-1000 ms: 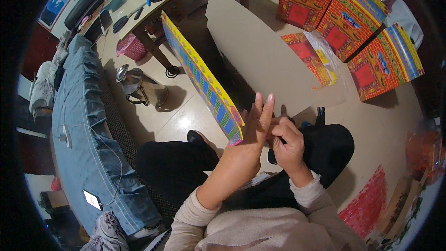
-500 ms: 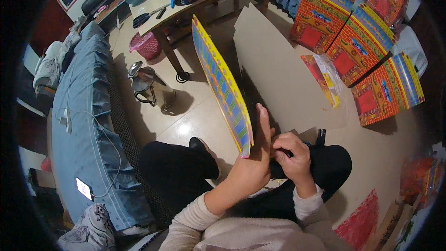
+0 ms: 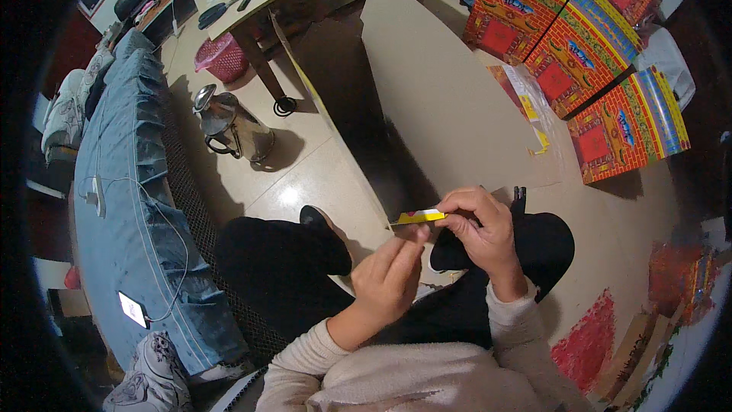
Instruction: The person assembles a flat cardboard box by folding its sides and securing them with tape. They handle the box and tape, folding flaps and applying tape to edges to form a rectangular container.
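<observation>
A large folded cardboard sheet (image 3: 450,99) stands in front of my knees, its plain grey-brown inner faces spread apart like a V. A narrow yellow flap (image 3: 421,217) sticks out at its near end. My right hand (image 3: 488,233) is closed, pinching the right end of this flap between thumb and fingers. Just below the flap, my left hand (image 3: 385,278) is closed, its fingers curled together and the tips against the flap's underside. The printed outer face of the left panel (image 3: 320,103) is seen almost edge-on, with only a thin yellow strip showing.
Several assembled boxes (image 3: 591,65) with a red brick print stand at the right. A metal jug (image 3: 232,130) and a pink basket (image 3: 221,59) are on the floor at the left. Beyond stands a wooden table (image 3: 263,69); a blue-covered couch (image 3: 114,206) runs along the left.
The left panel has swung so its printed face turned away and its inside shows. My left hand has come down off the panel; my right hand now pinches the yellow flap.
</observation>
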